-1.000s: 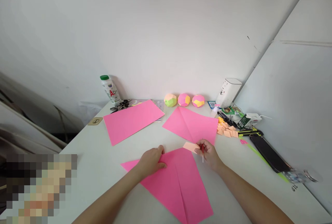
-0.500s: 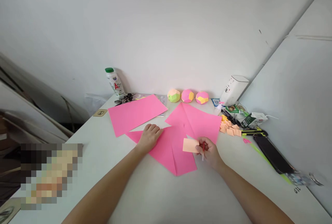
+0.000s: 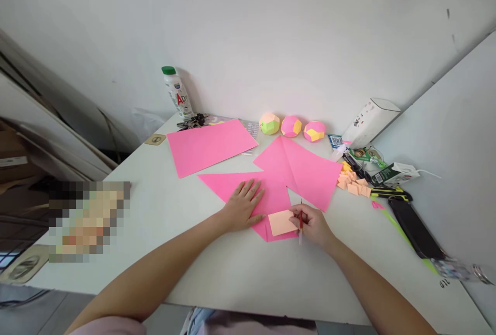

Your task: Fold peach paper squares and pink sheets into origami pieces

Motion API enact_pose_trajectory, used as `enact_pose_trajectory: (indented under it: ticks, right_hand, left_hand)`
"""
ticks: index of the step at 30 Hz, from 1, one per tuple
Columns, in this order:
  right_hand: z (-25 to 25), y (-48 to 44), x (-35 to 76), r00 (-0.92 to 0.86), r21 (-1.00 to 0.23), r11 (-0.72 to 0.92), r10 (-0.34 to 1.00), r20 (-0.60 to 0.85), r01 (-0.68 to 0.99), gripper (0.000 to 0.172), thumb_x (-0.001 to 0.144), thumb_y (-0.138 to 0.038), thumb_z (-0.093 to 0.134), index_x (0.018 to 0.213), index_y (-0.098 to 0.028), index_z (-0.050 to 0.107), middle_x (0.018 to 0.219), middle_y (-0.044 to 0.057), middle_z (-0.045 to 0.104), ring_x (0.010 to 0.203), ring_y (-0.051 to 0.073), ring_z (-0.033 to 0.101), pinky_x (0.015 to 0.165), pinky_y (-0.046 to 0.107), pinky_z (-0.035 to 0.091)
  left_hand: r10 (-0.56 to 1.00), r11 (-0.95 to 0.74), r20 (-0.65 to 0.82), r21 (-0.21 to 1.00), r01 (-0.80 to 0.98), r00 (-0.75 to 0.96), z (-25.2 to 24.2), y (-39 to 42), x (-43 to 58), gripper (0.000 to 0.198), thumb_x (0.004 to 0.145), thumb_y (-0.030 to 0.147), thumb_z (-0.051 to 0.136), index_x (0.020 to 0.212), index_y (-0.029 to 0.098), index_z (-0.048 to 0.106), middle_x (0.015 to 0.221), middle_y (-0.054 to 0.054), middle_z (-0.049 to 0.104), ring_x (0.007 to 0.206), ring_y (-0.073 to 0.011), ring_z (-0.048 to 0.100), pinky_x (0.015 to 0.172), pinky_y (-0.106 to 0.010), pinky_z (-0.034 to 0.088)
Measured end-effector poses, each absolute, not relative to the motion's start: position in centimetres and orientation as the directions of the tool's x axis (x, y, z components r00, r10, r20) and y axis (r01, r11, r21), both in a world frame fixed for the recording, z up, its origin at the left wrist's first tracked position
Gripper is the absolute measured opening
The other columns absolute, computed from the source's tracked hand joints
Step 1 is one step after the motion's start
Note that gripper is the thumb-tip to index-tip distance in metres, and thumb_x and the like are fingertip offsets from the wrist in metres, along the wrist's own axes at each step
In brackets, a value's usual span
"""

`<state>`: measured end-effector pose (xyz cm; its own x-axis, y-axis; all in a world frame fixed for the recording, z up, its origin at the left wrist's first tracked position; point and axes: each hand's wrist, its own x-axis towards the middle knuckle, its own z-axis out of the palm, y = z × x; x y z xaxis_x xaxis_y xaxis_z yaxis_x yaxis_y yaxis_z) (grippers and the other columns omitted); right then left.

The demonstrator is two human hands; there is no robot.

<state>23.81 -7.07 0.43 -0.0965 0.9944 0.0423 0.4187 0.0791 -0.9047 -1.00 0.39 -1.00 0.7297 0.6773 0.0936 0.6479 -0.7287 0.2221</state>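
My left hand [image 3: 243,207] lies flat with fingers spread on a creased pink paper sheet [image 3: 271,190]. Between thumb and fingers of my right hand [image 3: 315,229] are a small peach paper rectangle [image 3: 281,223] and a slim red pen [image 3: 301,219], which stands nearly upright. The rectangle is over the sheet's lower right part, close to the left thumb; whether it lies fully flat I cannot tell. Just beyond is another creased pink piece [image 3: 306,167], its edge near my right fingers. A plain pink rectangular sheet [image 3: 211,146] rests farther left.
Three faceted paper balls [image 3: 291,126] line the wall. At back left stand a white bottle [image 3: 178,94] and keys [image 3: 192,122]. Small peach paper pieces [image 3: 353,182], a utility knife [image 3: 391,194], a black case [image 3: 414,229] and a white container [image 3: 371,123] occupy the right side.
My left hand has gone from curled at the sheet's upper edge to spread flat, farther right on it. The peach rectangle has shifted toward the sheet's lower corner. The camera view has tilted down.
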Motion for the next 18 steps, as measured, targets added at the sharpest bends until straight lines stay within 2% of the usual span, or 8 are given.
enact_pose_trajectory:
  ticks: [4,8,11,15,18]
  right_hand:
    - [0.8,-7.5,23.4,-0.121,-0.863,0.121,0.99,0.071,0.49,0.013,0.079,-0.033,0.061,0.087,-0.023,0.065,0.066,0.0,0.057,0.052,0.011,0.048,0.049,0.025,0.044]
    - [1.2,-7.8,23.1,-0.151,-0.816,0.176,0.982,0.109,0.55,0.013,0.081,-0.032,0.058,0.086,-0.024,0.066,0.069,0.002,0.058,0.056,0.013,0.049,0.054,0.028,0.044]
    - [1.3,-7.6,23.1,-0.181,-0.784,0.204,0.976,0.119,0.587,0.013,0.081,-0.032,0.057,0.083,-0.024,0.067,0.067,0.002,0.056,0.053,0.013,0.046,0.054,0.029,0.042]
    - [1.6,-7.3,23.2,-0.213,-0.754,0.216,0.972,0.103,0.621,0.011,0.08,-0.03,0.057,0.08,-0.024,0.066,0.064,0.001,0.055,0.051,0.012,0.043,0.053,0.028,0.04]
    - [1.7,-7.2,23.1,-0.221,-0.746,0.207,0.972,0.082,0.633,0.01,0.08,-0.028,0.057,0.079,-0.024,0.066,0.061,0.0,0.054,0.051,0.012,0.043,0.052,0.027,0.04]
  left_hand:
    - [0.623,-0.769,0.11,0.269,0.581,0.774,-0.1,0.5,-1.1,0.062,0.09,0.051,0.041,0.138,0.011,0.041,0.15,-0.018,0.026,0.14,-0.0358,0.013,0.112,-0.052,0.012]
    - [0.535,-0.82,0.146,0.33,0.468,0.832,0.6,-0.5,-0.3,0.036,0.091,0.022,0.041,0.124,0.019,0.055,0.136,-0.011,0.047,0.129,-0.0251,0.036,0.107,-0.041,0.029]
    - [0.525,-0.818,0.173,0.374,0.437,0.833,0.8,-1.1,0.4,0.036,0.089,0.01,0.036,0.11,0.022,0.063,0.119,-0.009,0.056,0.113,-0.021,0.047,0.098,-0.036,0.035]
    - [0.517,-0.816,0.195,0.407,0.411,0.834,0.9,-1.4,0.5,0.023,0.09,0.025,0.045,0.103,0.022,0.064,0.112,-0.009,0.056,0.107,-0.0228,0.047,0.094,-0.038,0.035]
    - [0.512,-0.819,0.191,0.403,0.409,0.837,1.0,-1.8,0.7,0.022,0.088,0.031,0.049,0.104,0.022,0.062,0.114,-0.009,0.055,0.107,-0.0249,0.045,0.093,-0.04,0.034]
